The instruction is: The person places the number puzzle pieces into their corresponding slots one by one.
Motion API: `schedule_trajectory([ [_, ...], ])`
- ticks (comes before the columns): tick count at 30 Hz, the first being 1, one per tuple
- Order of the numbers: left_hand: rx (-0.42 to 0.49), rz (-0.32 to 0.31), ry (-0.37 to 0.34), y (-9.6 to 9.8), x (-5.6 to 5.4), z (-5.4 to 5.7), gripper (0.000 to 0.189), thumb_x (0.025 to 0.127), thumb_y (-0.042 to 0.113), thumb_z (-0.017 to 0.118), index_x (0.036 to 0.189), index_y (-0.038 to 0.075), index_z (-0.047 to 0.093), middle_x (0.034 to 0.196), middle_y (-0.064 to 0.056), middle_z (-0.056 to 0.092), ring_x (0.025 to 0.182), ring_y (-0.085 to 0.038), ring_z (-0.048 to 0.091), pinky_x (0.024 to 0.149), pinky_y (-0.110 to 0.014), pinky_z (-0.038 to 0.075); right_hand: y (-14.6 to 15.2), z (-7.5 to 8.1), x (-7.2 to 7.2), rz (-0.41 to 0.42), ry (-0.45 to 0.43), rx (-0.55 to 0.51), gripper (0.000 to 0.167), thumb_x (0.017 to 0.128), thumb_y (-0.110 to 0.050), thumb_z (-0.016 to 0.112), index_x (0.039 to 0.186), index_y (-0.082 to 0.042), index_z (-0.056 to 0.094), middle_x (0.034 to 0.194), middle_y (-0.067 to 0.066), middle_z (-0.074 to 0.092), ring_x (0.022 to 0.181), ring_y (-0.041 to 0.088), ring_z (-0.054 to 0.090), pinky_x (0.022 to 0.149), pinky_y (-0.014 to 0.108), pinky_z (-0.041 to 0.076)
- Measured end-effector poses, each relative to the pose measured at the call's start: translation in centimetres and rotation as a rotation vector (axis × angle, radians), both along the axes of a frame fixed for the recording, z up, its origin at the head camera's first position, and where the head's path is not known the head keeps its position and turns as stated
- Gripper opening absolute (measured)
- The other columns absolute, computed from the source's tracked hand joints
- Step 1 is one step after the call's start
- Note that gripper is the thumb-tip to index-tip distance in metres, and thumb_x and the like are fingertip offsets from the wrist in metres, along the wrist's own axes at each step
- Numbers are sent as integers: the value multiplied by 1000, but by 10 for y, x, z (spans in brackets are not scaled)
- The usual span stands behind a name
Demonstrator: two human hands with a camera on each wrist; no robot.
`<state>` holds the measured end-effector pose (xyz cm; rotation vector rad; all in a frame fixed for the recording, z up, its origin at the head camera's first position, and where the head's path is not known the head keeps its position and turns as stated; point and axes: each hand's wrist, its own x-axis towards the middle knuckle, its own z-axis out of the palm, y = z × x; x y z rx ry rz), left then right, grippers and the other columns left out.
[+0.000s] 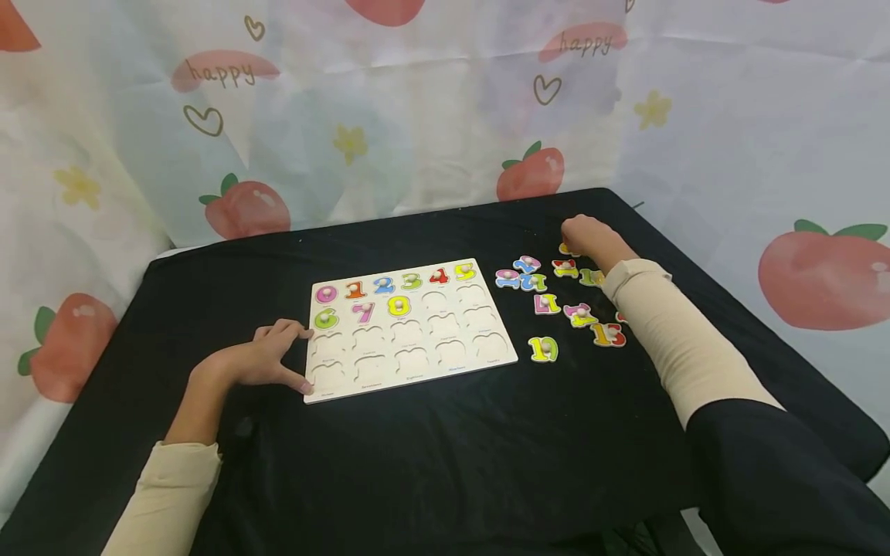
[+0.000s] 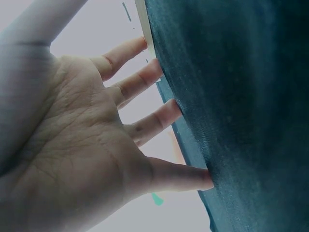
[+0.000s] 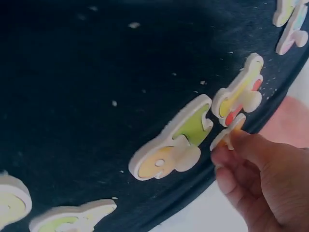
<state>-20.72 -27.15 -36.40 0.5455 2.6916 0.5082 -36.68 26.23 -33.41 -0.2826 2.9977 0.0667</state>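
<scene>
A white wooden number puzzle board lies on the black cloth, with numbers 0 to 8 in its upper two rows. My left hand spreads at its left side, thumb at the near corner and fingers against the edge. In the left wrist view the left hand shows its palm and extended fingers. My right hand is at the far right, over the loose pieces. There it pinches an orange-yellow number puzzle piece between thumb and fingers; its numeral is mostly hidden.
Several loose knobbed number pieces are scattered right of the board, including a yellow one nearest me and a red-yellow one. A green-orange piece lies beside the right hand. Patterned curtains hang behind the black-covered table.
</scene>
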Motion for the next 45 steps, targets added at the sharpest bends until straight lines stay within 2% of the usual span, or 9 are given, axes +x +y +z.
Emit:
schedule_trajectory([
  [3,4,0,7,0,1,2,102,64,55,79,138,1,32,141,-23,25,120,-44,22,93,-63,31,1,1,-1,-8,-13,-1,11,87,3,58,77,1,61,66,9,50,61,24,46,62,37,41],
  [6,7,-3,8,-1,-1,1,101,65,54,79,137,1,33,141,-24,25,119,-45,22,93,-63,31,-1,6,-1,-2,-27,22,2,85,4,62,86,3,63,75,12,57,69,26,53,69,42,47],
  [9,-3,-1,4,0,-2,0,100,65,53,79,137,1,33,140,-24,26,119,-45,23,92,-63,31,-2,8,2,12,-24,61,10,83,5,66,93,4,64,85,13,61,77,29,57,75,46,49],
  [14,-16,3,0,1,0,1,100,65,51,80,137,1,33,140,-24,25,119,-46,22,92,-64,30,-13,11,5,52,38,97,11,83,3,67,94,3,66,84,14,63,75,28,58,71,44,50],
  [20,-15,6,-5,1,1,1,99,65,50,80,137,0,33,140,-26,25,119,-46,22,92,-65,29,-48,16,8,145,65,52,7,88,-1,60,85,0,67,70,7,56,61,20,48,58,34,42],
  [27,-11,-5,-24,-1,0,-7,99,65,54,79,137,2,34,141,-24,25,120,-45,22,94,-66,28,-98,11,23,320,-10,96,17,85,0,59,70,-4,63,56,-2,38,52,12,33,52,27,32],
  [31,-15,2,-21,1,0,-4,100,65,54,79,137,3,34,142,-23,25,121,-45,22,94,-66,27,-124,14,36,379,-68,66,7,85,-3,62,84,-4,68,69,1,56,60,14,48,59,28,43],
  [36,-11,3,-16,1,0,-1,101,64,55,79,137,2,33,142,-23,24,122,-45,21,94,-66,27,-150,9,48,441,-128,22,10,87,-5,62,95,-4,67,85,5,61,72,19,54,66,29,46],
  [45,-14,-2,-14,1,-2,-2,100,66,54,78,138,2,33,143,-24,23,121,-46,21,94,-65,27,-183,-2,55,520,-120,-20,6,89,-10,63,89,-6,67,77,1,56,70,15,49,63,25,40],
])
